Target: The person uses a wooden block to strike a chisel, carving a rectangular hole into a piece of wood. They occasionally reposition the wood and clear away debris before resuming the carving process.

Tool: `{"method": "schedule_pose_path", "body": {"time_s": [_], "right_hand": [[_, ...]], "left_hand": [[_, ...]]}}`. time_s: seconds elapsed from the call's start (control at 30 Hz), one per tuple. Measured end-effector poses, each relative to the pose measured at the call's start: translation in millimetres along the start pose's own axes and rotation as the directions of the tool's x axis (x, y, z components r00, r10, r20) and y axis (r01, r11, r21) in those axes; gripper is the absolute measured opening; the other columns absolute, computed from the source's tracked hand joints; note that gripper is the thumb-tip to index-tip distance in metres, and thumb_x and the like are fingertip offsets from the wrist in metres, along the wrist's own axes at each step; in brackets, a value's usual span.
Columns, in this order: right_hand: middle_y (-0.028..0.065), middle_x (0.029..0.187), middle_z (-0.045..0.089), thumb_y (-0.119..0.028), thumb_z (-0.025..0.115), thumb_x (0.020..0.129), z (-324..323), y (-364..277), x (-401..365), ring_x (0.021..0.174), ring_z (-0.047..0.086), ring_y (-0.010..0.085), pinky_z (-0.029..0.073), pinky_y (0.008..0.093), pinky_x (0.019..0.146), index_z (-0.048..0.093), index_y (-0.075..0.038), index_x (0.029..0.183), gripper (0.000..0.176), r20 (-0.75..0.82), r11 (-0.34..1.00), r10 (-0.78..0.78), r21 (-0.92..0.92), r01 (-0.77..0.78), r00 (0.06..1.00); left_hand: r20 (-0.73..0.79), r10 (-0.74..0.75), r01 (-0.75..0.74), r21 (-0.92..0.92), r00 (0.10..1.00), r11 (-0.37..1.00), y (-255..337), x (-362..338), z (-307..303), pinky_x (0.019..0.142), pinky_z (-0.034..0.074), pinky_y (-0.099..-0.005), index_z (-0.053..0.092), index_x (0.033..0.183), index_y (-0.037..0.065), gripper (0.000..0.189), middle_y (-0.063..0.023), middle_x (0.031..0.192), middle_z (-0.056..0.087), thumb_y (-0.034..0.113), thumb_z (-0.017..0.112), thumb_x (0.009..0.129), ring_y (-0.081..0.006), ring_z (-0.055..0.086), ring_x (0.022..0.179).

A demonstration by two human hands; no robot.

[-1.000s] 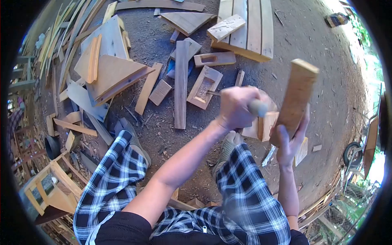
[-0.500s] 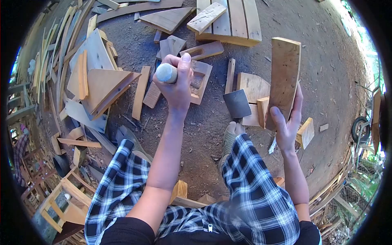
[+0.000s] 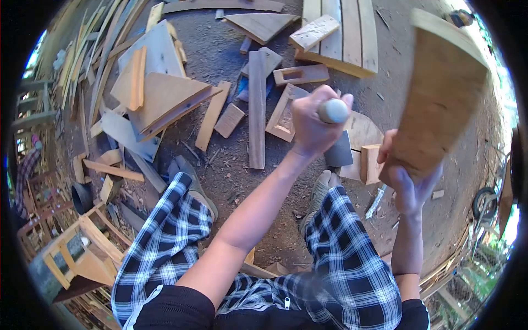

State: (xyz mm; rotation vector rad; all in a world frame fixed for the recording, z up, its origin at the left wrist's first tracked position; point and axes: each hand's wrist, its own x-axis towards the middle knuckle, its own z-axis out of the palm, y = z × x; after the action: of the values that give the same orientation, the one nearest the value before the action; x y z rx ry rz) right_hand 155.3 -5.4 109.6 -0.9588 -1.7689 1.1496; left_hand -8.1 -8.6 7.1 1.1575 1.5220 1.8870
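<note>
My left hand (image 3: 322, 118) is wrapped round the handle of a tool, whose pale round butt end (image 3: 334, 111) points up at me. Below that fist a dark, flat metal blade (image 3: 339, 149) shows, perhaps part of the same tool. In my right hand (image 3: 411, 184) is a wide brown board (image 3: 443, 99), held by its lower end and tilted up, slightly blurred. A wooden block (image 3: 371, 164) and a pale rounded board (image 3: 360, 131) lie on the ground between the hands.
A slatted wooden piece (image 3: 344, 33) lies ahead. Stacked triangular boards (image 3: 165, 99) and long strips (image 3: 104, 55) are at the left, a long plank (image 3: 257, 110) near the middle. A wooden frame (image 3: 91, 247) stands lower left, a wheel (image 3: 485, 203) at the far right.
My left hand has moved right with the handle, towards the board. The board in my right hand has risen closer to the camera and tilted. The view has shifted, and the long middle plank now shows.
</note>
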Motion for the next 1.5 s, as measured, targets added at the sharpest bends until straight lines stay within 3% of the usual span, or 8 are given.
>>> {"method": "schedule_pose_path", "body": {"time_s": [0.13, 0.3, 0.53, 0.63, 0.73, 0.83, 1.13, 1.5], "right_hand": [[0.0216, 0.137, 0.047, -0.021, 0.071, 0.071, 16, -2, 4, 0.122, 0.051, 0.0312, 0.043, 0.0426, 0.099, 0.027, -0.004, 0.146, 0.089, 0.241, 0.913, 0.174, -0.403, -0.065, 0.955], [0.0180, 0.131, 0.049, -0.027, 0.069, 0.071, 11, -6, -3, 0.120, 0.050, 0.0278, 0.042, 0.0399, 0.098, 0.027, -0.004, 0.147, 0.090, -0.061, 0.975, 0.055, -0.213, -0.067, 0.997], [0.0254, 0.137, 0.046, -0.024, 0.074, 0.071, 2, 8, -13, 0.115, 0.057, 0.0374, 0.046, 0.0413, 0.095, 0.022, -0.003, 0.147, 0.094, 0.152, 0.877, 0.007, -0.476, 0.067, 0.988], [0.0266, 0.134, 0.047, -0.024, 0.074, 0.071, 2, 22, -38, 0.116, 0.056, 0.0352, 0.047, 0.0412, 0.094, 0.021, -0.001, 0.147, 0.095, -0.188, 0.998, -0.018, -0.055, 0.008, 0.982], [0.0231, 0.136, 0.044, -0.025, 0.074, 0.071, -4, 18, -36, 0.121, 0.050, 0.0336, 0.046, 0.0424, 0.096, 0.019, -0.001, 0.147, 0.097, 0.094, 0.861, 0.095, -0.508, -0.034, 0.991], [0.0193, 0.138, 0.041, -0.024, 0.071, 0.075, -10, 30, -45, 0.123, 0.047, 0.0304, 0.043, 0.0413, 0.098, 0.021, -0.002, 0.147, 0.089, -0.019, 0.935, 0.145, -0.324, -0.143, 0.989], [0.0170, 0.137, 0.041, -0.032, 0.068, 0.080, -16, 41, -43, 0.122, 0.047, 0.0281, 0.039, 0.0416, 0.102, 0.025, -0.003, 0.146, 0.084, -0.177, 0.955, 0.185, -0.200, -0.219, 0.967], [0.0201, 0.134, 0.045, -0.028, 0.068, 0.078, -5, 44, -44, 0.119, 0.053, 0.0326, 0.045, 0.0463, 0.100, 0.021, -0.011, 0.148, 0.086, -0.060, 0.940, 0.199, -0.271, -0.208, 0.978]], "left_hand": [[-0.026, 0.111, -0.113, -0.087, 0.993, 0.990, -7, 2, 3, 0.047, 0.046, -0.0335, 0.056, 0.066, 0.009, 0.025, -0.0105, 0.057, 0.059, 0.019, 0.076, 0.077, -0.0251, 0.061, 0.049], [0.012, 0.018, -0.019, 0.112, 1.000, 0.993, -7, -4, 3, 0.044, 0.043, -0.0344, 0.052, 0.063, 0.011, 0.029, -0.0094, 0.054, 0.057, 0.021, 0.075, 0.078, -0.0267, 0.060, 0.049], [0.104, 0.191, -0.208, 0.187, 0.976, 0.960, -5, -16, 12, 0.047, 0.044, -0.0364, 0.053, 0.065, 0.011, 0.025, -0.0068, 0.056, 0.056, 0.020, 0.073, 0.076, -0.0263, 0.059, 0.050], [0.126, 0.193, -0.216, 0.215, 0.973, 0.952, -7, -24, 16, 0.047, 0.044, -0.0354, 0.054, 0.066, 0.012, 0.022, -0.0057, 0.058, 0.057, 0.020, 0.072, 0.075, -0.0247, 0.059, 0.050], [0.235, 0.312, -0.354, 0.167, 0.921, 0.920, -7, -35, 23, 0.046, 0.042, -0.0334, 0.057, 0.067, 0.013, 0.017, -0.0026, 0.058, 0.057, 0.020, 0.071, 0.073, -0.0215, 0.059, 0.050], [0.330, 0.308, -0.381, 0.188, 0.893, 0.905, -9, -42, 24, 0.045, 0.041, -0.0322, 0.057, 0.067, 0.013, 0.017, -0.0027, 0.058, 0.056, 0.021, 0.071, 0.072, -0.0207, 0.059, 0.050], [-0.151, -0.084, 0.074, -0.071, 0.985, 0.995, -6, 24, -17, 0.041, 0.038, -0.0211, 0.052, 0.065, 0.008, 0.027, 0.0024, 0.056, 0.053, 0.011, 0.069, 0.086, -0.0043, 0.048, 0.046], [-0.117, -0.202, 0.146, -0.370, 0.972, 0.918, -5, 18, -43, 0.040, 0.026, -0.0197, 0.043, 0.071, 0.012, 0.027, 0.0047, 0.051, 0.040, 0.010, 0.060, 0.093, -0.0023, 0.034, 0.041]]}}
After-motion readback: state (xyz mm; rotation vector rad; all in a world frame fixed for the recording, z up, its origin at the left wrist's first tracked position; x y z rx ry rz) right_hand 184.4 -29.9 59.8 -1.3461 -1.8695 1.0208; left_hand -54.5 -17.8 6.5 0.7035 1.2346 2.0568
